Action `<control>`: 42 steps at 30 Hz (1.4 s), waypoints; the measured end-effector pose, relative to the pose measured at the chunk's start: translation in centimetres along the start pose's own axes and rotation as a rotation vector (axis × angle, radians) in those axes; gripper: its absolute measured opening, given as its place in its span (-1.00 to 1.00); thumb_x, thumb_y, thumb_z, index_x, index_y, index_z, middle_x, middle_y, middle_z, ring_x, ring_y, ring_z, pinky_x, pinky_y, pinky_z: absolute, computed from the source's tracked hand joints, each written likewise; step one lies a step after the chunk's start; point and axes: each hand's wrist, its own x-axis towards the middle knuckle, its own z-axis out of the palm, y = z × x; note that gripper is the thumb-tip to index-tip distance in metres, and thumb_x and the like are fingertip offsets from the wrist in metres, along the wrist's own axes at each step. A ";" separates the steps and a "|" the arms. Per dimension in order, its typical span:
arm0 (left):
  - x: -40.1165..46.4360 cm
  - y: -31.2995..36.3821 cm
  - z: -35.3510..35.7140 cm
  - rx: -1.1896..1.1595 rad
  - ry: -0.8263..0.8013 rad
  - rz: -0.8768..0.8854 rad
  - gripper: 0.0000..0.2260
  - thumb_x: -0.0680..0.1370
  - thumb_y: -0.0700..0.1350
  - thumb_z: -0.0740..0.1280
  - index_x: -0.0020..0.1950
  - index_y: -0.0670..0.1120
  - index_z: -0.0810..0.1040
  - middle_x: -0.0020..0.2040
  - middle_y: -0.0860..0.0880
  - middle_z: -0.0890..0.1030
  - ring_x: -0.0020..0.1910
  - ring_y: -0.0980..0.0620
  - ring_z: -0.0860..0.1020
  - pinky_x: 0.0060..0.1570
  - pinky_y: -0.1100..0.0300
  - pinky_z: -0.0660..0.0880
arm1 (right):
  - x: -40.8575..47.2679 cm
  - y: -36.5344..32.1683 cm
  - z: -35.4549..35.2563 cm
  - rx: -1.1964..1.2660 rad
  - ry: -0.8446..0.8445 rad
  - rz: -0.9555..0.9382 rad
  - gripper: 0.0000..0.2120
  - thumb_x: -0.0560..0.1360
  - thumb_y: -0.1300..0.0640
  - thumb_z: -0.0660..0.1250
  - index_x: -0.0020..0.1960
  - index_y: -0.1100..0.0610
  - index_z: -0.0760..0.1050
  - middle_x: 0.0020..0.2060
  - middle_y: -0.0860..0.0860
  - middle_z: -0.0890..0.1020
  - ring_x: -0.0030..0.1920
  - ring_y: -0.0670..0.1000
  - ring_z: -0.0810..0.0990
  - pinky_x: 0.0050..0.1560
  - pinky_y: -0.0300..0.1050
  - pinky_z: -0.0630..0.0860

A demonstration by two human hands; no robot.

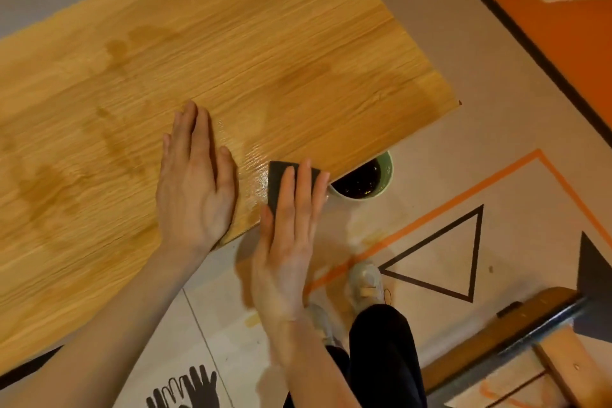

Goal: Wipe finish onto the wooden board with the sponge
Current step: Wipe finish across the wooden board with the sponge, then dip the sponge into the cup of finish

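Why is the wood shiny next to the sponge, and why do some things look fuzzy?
Head view: light glints off wet finish on the wooden board beside the sponge; the right hand and the shoes are slightly blurred.

Below you lies a pale grey floor with an orange band at upper right, edged by a dark line. At lower right you see an orange tape outline, a black triangle outline, and a wooden frame with metal rail. Black hand silhouettes mark the lower centre.
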 end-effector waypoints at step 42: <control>-0.3 0.6 -0.2 0.001 -0.040 -0.039 -0.47 0.70 0.04 -0.02 0.64 -0.14 0.14 0.66 0.02 0.10 0.63 0.08 0.06 0.60 -0.01 0.08 | 6.9 1.3 -3.5 0.683 0.328 0.597 -0.45 0.67 0.23 0.06 0.58 0.17 -0.12 0.56 -0.02 0.09 0.55 -0.10 0.08 0.51 -0.18 0.14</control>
